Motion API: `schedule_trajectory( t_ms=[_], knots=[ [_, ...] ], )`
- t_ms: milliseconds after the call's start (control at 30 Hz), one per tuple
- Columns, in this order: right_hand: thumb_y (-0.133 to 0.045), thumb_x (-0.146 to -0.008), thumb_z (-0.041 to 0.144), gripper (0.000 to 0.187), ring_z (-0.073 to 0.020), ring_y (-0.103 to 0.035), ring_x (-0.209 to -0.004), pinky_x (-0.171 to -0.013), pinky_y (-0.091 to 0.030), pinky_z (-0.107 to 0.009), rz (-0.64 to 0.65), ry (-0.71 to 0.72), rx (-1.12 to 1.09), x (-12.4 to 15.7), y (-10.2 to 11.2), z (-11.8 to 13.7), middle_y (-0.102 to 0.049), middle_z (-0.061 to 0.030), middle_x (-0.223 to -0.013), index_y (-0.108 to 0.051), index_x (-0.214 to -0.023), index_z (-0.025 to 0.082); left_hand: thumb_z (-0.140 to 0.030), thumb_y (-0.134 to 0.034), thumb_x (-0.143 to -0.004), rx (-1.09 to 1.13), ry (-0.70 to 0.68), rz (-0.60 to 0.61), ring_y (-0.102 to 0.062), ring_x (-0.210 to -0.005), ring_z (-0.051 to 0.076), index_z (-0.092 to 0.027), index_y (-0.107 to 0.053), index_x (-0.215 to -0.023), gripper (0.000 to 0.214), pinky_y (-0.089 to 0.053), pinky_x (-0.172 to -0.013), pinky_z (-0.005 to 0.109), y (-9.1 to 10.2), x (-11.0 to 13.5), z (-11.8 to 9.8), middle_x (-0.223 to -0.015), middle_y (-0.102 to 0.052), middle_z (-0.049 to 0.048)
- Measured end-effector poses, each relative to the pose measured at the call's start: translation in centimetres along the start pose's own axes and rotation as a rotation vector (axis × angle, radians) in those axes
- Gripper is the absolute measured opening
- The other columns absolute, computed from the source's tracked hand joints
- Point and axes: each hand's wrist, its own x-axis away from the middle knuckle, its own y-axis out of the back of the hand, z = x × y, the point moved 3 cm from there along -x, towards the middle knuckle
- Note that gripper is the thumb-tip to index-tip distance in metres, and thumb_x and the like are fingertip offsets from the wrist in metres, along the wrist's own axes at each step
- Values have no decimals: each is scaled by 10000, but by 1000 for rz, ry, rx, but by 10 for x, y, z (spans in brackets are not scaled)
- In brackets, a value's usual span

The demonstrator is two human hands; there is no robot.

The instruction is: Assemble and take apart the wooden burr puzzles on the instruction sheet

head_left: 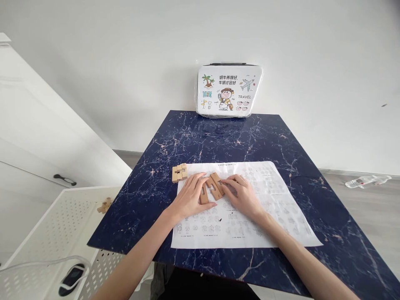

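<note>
- Wood pieces (212,187) in the middle of the paper sheet (265,200), directly between the two hands; two notched bars, side by side and touching, the joint partly hidden by fingers.
- Long axis of both bars mostly away from the body, the right bar a little tilted, far end to the left.
- Left hand (190,196) just left of the bars: fingers straight and close together, pointing right over the far end, thumb along the near end of the left bar, so holding this bar between thumb and fingers.
- Right hand (242,196) just right of the bars: fingers bent, narrow, tips touching the right bar from its right side; not possible to tell if pinching or only pressing.
- Both hands equally near, one on each side, wrists resting on the sheet.
- Second wood block (179,172) at the far-left corner of the sheet, near the left fingertips but apart.
- Dark marble table (312,137) under all; white case (228,89) upright at the far edge, against the wall.
</note>
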Motion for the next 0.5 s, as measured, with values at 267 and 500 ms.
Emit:
schedule_trajectory(
  t_ms=[267,500],
  knots=[
    [-520,-1103,319,293,-296,-684,-1092,-967,-584,-526,188,183,-152,1,0,17,-733,-90,-1187,-764,-1264,316,-554,-737,-978,27,-89,91,-444,-1543,387,-322,-478,-1567,683,-428,-1249,619,4,0,-11,-1649,-505,108],
    [-509,-1098,306,273,-274,-707,-992,-879,-618,-467,145,89,-153,0,1,14,-723,-96,-1078,-658,-1323,263,-530,-711,-996,-5,-14,51,-517,-1439,393,-299,-548,-1463,546,-490,-1177,613,2,9,-17,-1514,-546,134]
  ],
)
